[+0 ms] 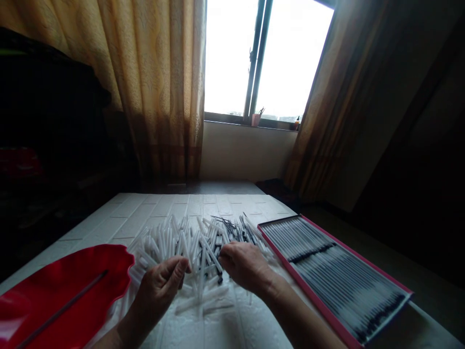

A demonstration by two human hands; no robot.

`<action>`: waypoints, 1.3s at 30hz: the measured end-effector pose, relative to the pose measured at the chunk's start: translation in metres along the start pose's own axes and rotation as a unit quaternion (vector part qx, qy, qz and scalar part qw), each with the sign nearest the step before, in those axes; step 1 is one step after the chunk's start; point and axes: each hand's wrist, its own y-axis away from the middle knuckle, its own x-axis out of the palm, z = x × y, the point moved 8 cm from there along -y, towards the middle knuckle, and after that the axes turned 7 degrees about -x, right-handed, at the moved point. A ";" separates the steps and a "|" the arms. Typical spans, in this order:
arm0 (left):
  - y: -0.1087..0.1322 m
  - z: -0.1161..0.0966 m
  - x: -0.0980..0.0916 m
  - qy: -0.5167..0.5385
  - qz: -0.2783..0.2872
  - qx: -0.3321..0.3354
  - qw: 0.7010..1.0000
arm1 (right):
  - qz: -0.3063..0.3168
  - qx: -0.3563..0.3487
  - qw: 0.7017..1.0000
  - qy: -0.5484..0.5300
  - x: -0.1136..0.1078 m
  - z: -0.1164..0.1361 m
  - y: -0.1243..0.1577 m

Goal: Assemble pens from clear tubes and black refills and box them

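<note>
A pile of white plastic pen tubes [170, 242] mixed with thin dark refills [232, 228] lies on the white table [189, 206]. My left hand [162, 283] is at the pile's near edge, fingers curled in a pinch on something I cannot make out. My right hand [245, 264] rests palm down on the pile, fingers bent over the tubes and refills; what they grip is hidden.
A red tray [47, 291] with one thin dark stick [65, 305] sits at the near left. A pink-edged flat box [363, 271] packed with rows of finished pens lies at the right. Curtains and a bright window [269, 58] stand behind the table.
</note>
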 end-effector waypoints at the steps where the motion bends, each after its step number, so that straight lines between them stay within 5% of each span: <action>1: 0.000 -0.001 0.000 -0.008 0.001 0.006 1.000 | 0.003 0.002 1.000 0.002 0.006 0.001 -0.003; 8: 0.003 -0.008 0.005 -0.054 0.017 0.046 0.997 | 0.033 0.025 0.999 0.012 0.036 -0.007 0.000; 17: 0.013 -0.027 0.014 -0.200 -0.011 0.165 0.966 | -0.009 0.057 0.997 -0.043 0.023 -0.025 0.008; 25: 0.031 -0.054 0.017 -0.365 -0.094 0.333 0.865 | -0.017 -0.051 0.981 -0.185 0.014 -0.002 0.008; 28: 0.028 -0.056 0.018 -0.416 -0.097 0.324 0.844 | -0.026 -0.079 0.969 -0.231 0.015 0.002 0.007; 34: 0.022 -0.047 0.018 -0.451 -0.074 0.268 0.848 | -0.056 -0.081 0.955 -0.279 0.014 -0.001 0.001; 39: 0.015 -0.038 0.001 -0.395 -0.126 0.227 0.881 | -0.024 -0.047 0.991 -0.125 0.009 -0.009 -0.027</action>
